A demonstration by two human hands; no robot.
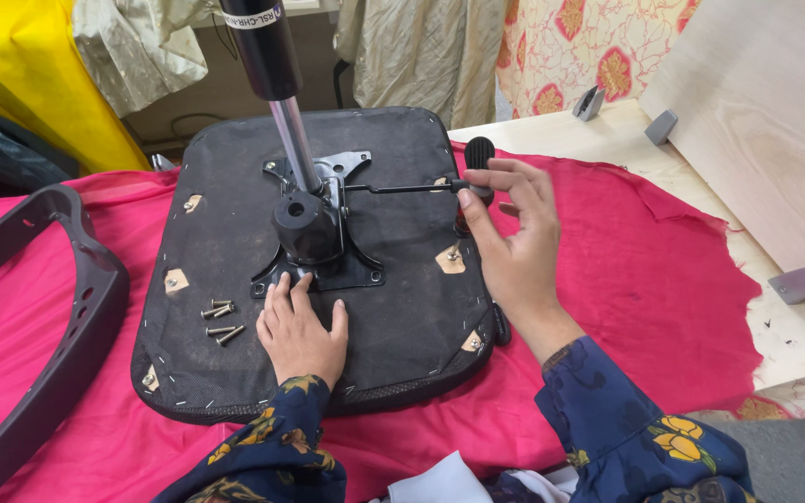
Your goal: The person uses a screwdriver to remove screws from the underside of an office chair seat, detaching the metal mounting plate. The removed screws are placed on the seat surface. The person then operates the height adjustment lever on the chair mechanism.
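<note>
Surface: a pink cloth [645, 270] lay spread over a pale worktable [607, 135], its ragged right edge stopping short and leaving bare wood at the right side.
Background: draped fabrics hung behind, yellow at the left and a floral print at the right; a light wooden board [766, 112] leaned in at the upper right with grey metal brackets [797, 283] along its lower edge.
Seat base: an upturned black chair seat [235, 233] sat in the middle of the cloth, its near edge just ahead of the person's sleeves.
Mechanism: a black metal plate [319, 242] sat at the seat's centre, and a gas cylinder [277, 84] rose from it, tilting up and out of the top of the view.
Left hand: there it was, the left hand [302, 331] lying flat and open on the seat, fingertips touching the plate's near edge, holding nothing.
Right hand: the right hand [510, 233] was pinching the end of the thin lever rod [402, 188] between thumb and fingers, just beside its black paddle handle [479, 154].
Screws: loose screws [220, 320] lay in a small cluster on the seat, just left of the left hand.
Armrest: a dark curved plastic frame [58, 307] lay on the cloth at the left, close to the seat's left edge.
Room: open cloth showed to the right of the seat, well apart from the board.
</note>
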